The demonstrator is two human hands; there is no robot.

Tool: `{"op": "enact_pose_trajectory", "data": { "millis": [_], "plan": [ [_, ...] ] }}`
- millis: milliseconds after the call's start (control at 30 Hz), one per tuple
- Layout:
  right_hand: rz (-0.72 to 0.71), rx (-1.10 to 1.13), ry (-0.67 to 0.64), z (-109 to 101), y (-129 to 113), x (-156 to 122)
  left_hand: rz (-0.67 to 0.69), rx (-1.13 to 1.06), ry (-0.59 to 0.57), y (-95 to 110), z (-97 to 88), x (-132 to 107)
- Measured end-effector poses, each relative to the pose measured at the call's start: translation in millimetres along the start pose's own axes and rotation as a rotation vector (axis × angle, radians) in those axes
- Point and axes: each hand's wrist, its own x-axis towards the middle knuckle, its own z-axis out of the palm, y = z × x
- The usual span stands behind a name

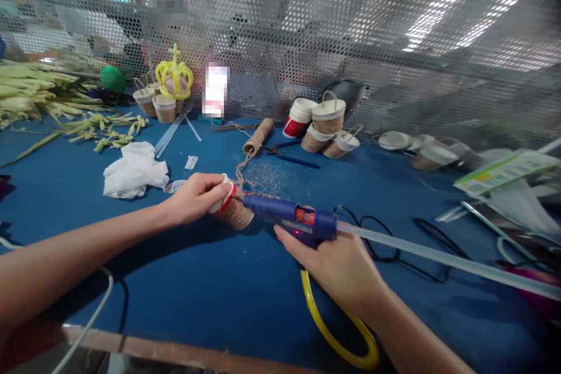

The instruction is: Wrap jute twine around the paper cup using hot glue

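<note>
My left hand (199, 198) is closed on a small paper cup (235, 214), tilted on its side and mostly wrapped in brown twine, with a red and white band showing near its rim. In my right hand (337, 263) is a blue glue gun (289, 213), its nozzle at the cup's twine. A long clear glue stick (438, 257) sticks out of the gun's back, and a small red light glows on its side. Loose twine (241, 170) runs from the cup up to a twine roll (259, 137) lying behind it.
Twine-wrapped cups (328, 117) and a stack of plain cups (300, 117) stand at the back, near blue-handled pliers (293, 155). Crumpled white cloth (135, 170) lies left. A yellow crown (174, 76) sits by a lit phone (215, 89). Black cable (390, 257) loops at right.
</note>
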Motion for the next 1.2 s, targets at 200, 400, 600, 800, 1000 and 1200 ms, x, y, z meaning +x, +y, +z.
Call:
{"op": "enact_pose_trajectory", "data": {
  "millis": [200, 400, 600, 800, 1000, 1200],
  "plan": [
    [-0.13, -0.163, -0.042, 0, 15, -1, 0.009, 0.065, 0.014, -2, 0.1, -1],
    [-0.108, -0.164, -0.042, 1, 16, -4, 0.017, 0.059, 0.008, -1, -0.2, -1],
    [0.005, -0.101, -0.046, 0, 8, 2, 0.006, 0.062, 0.004, -1, -0.1, -1],
    [0.099, -0.01, 0.014, 6, 7, -1, 0.005, 0.067, -0.005, -2, -0.6, -1],
    [0.102, -0.014, -0.005, 5, 9, -1, -0.005, 0.072, -0.002, -1, -0.4, -1],
    [0.067, -0.012, 0.01, 8, 12, -3, -0.003, 0.079, 0.004, -1, -0.6, -1]
  ]
}}
